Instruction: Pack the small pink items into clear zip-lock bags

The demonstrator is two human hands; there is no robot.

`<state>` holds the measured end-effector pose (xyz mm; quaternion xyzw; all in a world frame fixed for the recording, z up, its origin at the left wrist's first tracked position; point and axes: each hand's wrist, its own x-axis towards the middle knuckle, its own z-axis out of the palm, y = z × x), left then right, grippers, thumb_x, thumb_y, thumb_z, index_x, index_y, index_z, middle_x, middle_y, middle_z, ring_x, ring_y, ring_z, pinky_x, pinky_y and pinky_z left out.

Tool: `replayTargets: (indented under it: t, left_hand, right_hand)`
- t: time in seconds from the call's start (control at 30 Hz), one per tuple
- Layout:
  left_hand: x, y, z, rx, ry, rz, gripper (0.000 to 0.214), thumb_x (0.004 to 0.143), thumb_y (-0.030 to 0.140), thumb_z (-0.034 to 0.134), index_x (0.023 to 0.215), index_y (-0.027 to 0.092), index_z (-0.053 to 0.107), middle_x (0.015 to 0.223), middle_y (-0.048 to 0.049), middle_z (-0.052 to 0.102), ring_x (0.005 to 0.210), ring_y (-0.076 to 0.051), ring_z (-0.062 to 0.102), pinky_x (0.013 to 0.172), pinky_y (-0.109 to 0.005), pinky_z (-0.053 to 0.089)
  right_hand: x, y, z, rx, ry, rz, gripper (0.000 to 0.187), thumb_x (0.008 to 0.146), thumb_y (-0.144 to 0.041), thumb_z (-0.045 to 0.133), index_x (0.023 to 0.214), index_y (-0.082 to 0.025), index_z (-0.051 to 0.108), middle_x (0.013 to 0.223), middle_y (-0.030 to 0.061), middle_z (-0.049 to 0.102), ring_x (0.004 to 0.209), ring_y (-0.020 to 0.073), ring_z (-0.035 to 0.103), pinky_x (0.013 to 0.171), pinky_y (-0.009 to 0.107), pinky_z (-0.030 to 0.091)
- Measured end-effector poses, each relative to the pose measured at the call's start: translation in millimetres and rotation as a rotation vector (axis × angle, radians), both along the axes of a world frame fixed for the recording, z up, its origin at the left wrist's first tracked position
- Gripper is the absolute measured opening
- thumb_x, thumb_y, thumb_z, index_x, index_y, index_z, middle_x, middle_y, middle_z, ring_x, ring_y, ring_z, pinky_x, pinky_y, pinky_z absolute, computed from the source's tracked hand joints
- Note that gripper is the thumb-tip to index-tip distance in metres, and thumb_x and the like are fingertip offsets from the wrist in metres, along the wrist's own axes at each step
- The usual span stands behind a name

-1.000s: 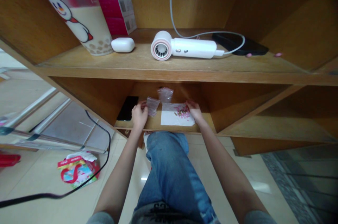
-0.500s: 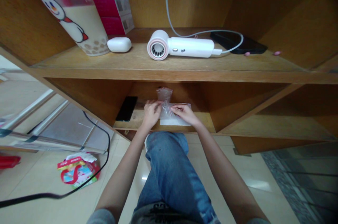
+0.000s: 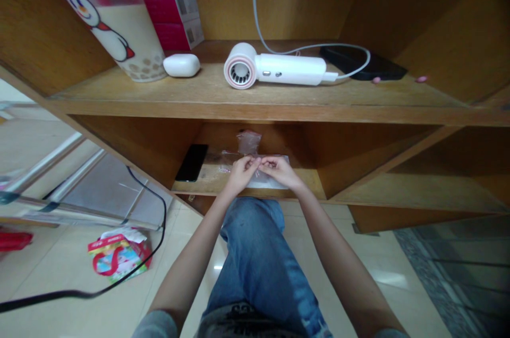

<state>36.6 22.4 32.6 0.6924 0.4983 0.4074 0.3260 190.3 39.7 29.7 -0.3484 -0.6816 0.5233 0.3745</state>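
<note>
On the lower shelf, my left hand (image 3: 241, 173) and my right hand (image 3: 279, 170) meet at the fingertips. Both are closed in a pinch; what lies between the fingers is too small to make out. Beneath them is a white sheet (image 3: 266, 182), partly covered by my hands. A clear plastic zip bag (image 3: 249, 142) lies just behind my fingers. More clear plastic (image 3: 225, 162) shows left of my left hand. Farther left, a black phone (image 3: 192, 162) rests flat on the shelf.
The upper shelf (image 3: 279, 110) holds a milk tea cup (image 3: 131, 35), magenta boxes (image 3: 161, 3), a white earbud case (image 3: 181, 65), a white hair dryer (image 3: 279, 68) with its cable and a black flat object (image 3: 358, 63). A colourful bag (image 3: 119, 255) sits on the floor.
My left hand has moved right, off the plastic, to meet my right hand's fingertips. Clear plastic now shows where the left hand was.
</note>
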Motion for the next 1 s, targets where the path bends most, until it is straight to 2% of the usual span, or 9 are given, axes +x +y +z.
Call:
replayTargets:
  t: [0.13,0.27,0.5,0.6,0.7,0.8,0.87,0.93,1.0]
  left_hand:
    - [3,2,0.5,0.019,-0.059,-0.024,0.036,0.085,0.041,0.037,0.061,0.016,0.048,0.06,0.0018,0.05,0.059,-0.01,0.048,0.058,-0.02,0.036]
    - [3,1,1.2,0.056,0.006,-0.032,0.034,0.086,0.037,0.035,0.063,0.016,0.049,0.061,0.0011,0.051,0.06,-0.01,0.049,0.059,-0.02,0.035]
    - [9,-4,4.9,0.134,0.369,0.112,0.025,0.084,0.026,0.039,0.071,0.017,0.058,0.069,-0.0025,0.061,0.064,-0.013,0.053,0.06,-0.022,0.033]
    - [9,-8,7.8,0.139,0.42,0.17,0.022,0.081,0.023,0.041,0.067,0.018,0.058,0.064,-0.0014,0.059,0.061,-0.013,0.052,0.058,-0.022,0.031]
    - [7,-12,10.9,0.121,0.418,0.182,0.021,0.078,0.022,0.043,0.062,0.017,0.056,0.06,0.0,0.055,0.057,-0.012,0.048,0.056,-0.022,0.029]
    - [4,-12,8.3,0.077,0.292,0.149,0.023,0.079,0.025,0.043,0.059,0.017,0.052,0.057,0.0015,0.051,0.056,-0.011,0.046,0.055,-0.021,0.03]
    - [4,-11,0.6,0.04,0.098,0.148,0.026,0.08,0.031,0.043,0.06,0.017,0.05,0.057,0.0019,0.049,0.057,-0.01,0.046,0.056,-0.021,0.032]
    - [5,-9,-11.4,-0.027,-0.178,0.219,0.028,0.081,0.039,0.044,0.065,0.017,0.05,0.062,0.0011,0.051,0.059,-0.01,0.048,0.057,-0.02,0.036]
    - [7,-8,-24.7,-0.143,-0.492,0.362,0.027,0.08,0.044,0.044,0.08,0.018,0.051,0.077,-0.0017,0.055,0.064,-0.011,0.052,0.056,-0.02,0.04]
  right_hand:
    - [1,-2,6.3,-0.012,0.024,-0.024,0.023,0.075,-0.037,0.056,0.072,-0.015,0.062,0.068,0.0016,0.062,0.06,0.0112,0.052,0.057,0.022,0.038]
    - [4,-3,6.2,0.035,-0.056,-0.135,0.023,0.075,-0.036,0.054,0.07,-0.015,0.06,0.062,-0.0002,0.058,0.053,0.0096,0.047,0.051,0.021,0.033]
    - [-1,-11,9.9,0.34,-0.655,-0.496,0.022,0.076,-0.034,0.049,0.069,-0.018,0.063,0.057,-0.0001,0.059,0.053,0.0112,0.05,0.049,0.021,0.027]
    - [-1,-14,15.4,0.379,-0.878,-0.654,0.025,0.076,-0.035,0.046,0.076,-0.019,0.065,0.065,0.0036,0.064,0.058,0.0149,0.055,0.051,0.023,0.027]
    - [1,-15,18.5,0.389,-0.971,-0.722,0.027,0.077,-0.036,0.045,0.081,-0.021,0.067,0.069,0.0058,0.066,0.062,0.017,0.058,0.052,0.024,0.028]
    - [2,-15,20.0,0.409,-0.965,-0.714,0.028,0.077,-0.038,0.044,0.081,-0.021,0.067,0.068,0.0052,0.066,0.062,0.0174,0.058,0.052,0.024,0.029]
    - [1,-17,21.5,0.432,-0.918,-0.688,0.026,0.078,-0.036,0.045,0.08,-0.022,0.067,0.066,0.0033,0.065,0.06,0.0161,0.057,0.052,0.023,0.029]
    - [0,-18,24.1,0.458,-0.851,-0.644,0.025,0.078,-0.035,0.045,0.079,-0.023,0.067,0.063,0.0014,0.064,0.057,0.014,0.055,0.052,0.022,0.029]
    - [-1,-19,27.7,0.474,-0.78,-0.595,0.026,0.079,-0.035,0.044,0.077,-0.022,0.066,0.06,0.0002,0.061,0.053,0.012,0.052,0.052,0.022,0.029]
